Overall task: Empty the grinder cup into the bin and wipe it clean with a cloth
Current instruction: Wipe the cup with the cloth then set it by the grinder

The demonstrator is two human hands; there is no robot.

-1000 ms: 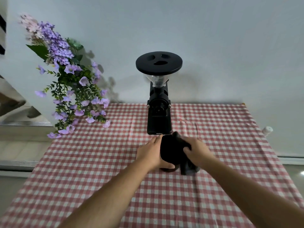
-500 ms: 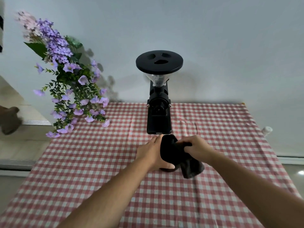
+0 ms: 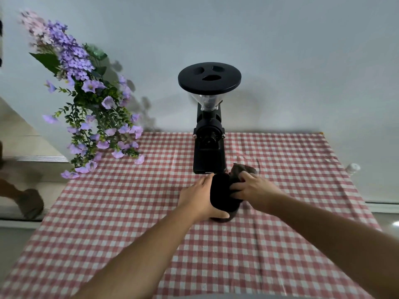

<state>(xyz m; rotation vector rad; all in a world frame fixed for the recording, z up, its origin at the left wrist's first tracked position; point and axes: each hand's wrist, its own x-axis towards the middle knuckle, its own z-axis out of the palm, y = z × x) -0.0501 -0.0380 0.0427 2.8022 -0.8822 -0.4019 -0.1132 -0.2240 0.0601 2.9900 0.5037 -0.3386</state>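
Observation:
The black grinder cup (image 3: pixel 222 195) stands on the checked tablecloth just in front of the coffee grinder (image 3: pixel 209 134). My left hand (image 3: pixel 197 197) wraps around the cup's left side and holds it. My right hand (image 3: pixel 251 186) presses a dark grey cloth (image 3: pixel 243 170) against the cup's right and upper side, fingers bunched into the fabric. Part of the cloth sticks up behind my right fingers and part shows under the cup's near edge. The inside of the cup is hidden.
A bunch of purple artificial flowers (image 3: pixel 92 104) leans over the table's far left corner. The red and white tablecloth (image 3: pixel 129 223) covers the table up to the white wall. A small white object (image 3: pixel 352 168) sits off the right edge. Someone's foot (image 3: pixel 30 201) shows on the floor at left.
My right hand has moved the cloth from the cup's lower right up to its top right side. The left hand stays on the cup. The foot at left has shifted.

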